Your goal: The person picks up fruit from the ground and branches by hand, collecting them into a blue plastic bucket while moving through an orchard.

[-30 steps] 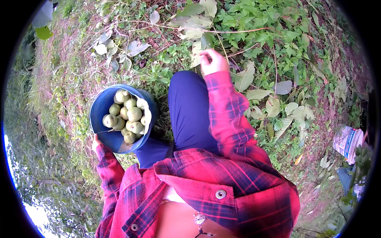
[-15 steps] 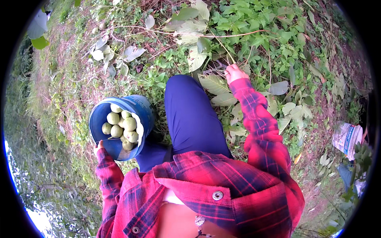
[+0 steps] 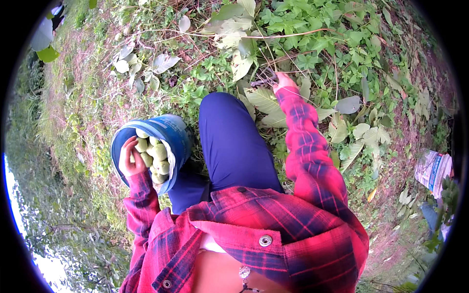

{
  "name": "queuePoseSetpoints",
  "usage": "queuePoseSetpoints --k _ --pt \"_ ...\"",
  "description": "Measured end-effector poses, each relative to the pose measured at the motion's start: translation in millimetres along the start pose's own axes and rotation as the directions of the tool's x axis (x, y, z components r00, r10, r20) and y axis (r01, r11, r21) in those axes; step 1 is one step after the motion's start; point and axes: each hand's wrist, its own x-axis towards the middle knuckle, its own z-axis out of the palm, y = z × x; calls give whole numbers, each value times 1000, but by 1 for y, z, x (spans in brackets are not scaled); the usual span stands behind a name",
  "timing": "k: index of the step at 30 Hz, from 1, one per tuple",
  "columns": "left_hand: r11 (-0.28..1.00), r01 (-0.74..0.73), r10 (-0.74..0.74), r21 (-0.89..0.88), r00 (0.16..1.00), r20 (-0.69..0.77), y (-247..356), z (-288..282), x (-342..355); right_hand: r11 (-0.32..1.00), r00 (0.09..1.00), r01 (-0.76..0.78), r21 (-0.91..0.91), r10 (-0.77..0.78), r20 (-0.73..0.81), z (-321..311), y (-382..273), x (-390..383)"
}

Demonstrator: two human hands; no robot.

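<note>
At the left of the head view, a blue bucket (image 3: pixel 174 134) stands on the ground beside the bent knee, tilted so that its mouth faces left and toward the wearer. Round green fruits (image 3: pixel 159 152) lie inside it, grouped against the lower wall. The left hand (image 3: pixel 128 165) is positioned over the near part of the mouth, fingers loosely bent and slightly apart; contact with a fruit (the hand overlaps several in this view) cannot be confirmed. The right hand (image 3: pixel 285 82) is extended to the ground beyond the knee, fingertips at a cluster of thin twigs (image 3: pixel 265 77). Its fingers point into the twigs; whether they are clamped on one cannot be told. A broad pale-green leaf (image 3: pixel 262 100) lies just beside this hand. The dark blue trouser leg (image 3: pixel 234 141) separates the two work areas. A white printed container (image 3: pixel 432 171) is located well apart, at the right edge.
</note>
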Motion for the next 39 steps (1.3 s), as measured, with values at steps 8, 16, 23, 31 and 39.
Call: queuePoseSetpoints --k 8,16,23,31,39 --pt "926 -268 352 -266 868 352 91 68 39 947 962 -183 -263 227 149 67 3 15" --pt "938 -292 346 -188 820 455 76 64 51 982 983 182 56 -183 11 -10 43 -155" --pt "989 -141 149 -53 858 492 38 50 45 573 801 126 810 423 -424 -134 142 -120" --pt "870 -470 369 147 821 435 11 67 -3 830 433 -401 387 544 -718 -255 120 76" --pt "824 -527 406 210 806 431 -1 74 -8 975 969 -186 -119 162 -188 -87 -9 162"
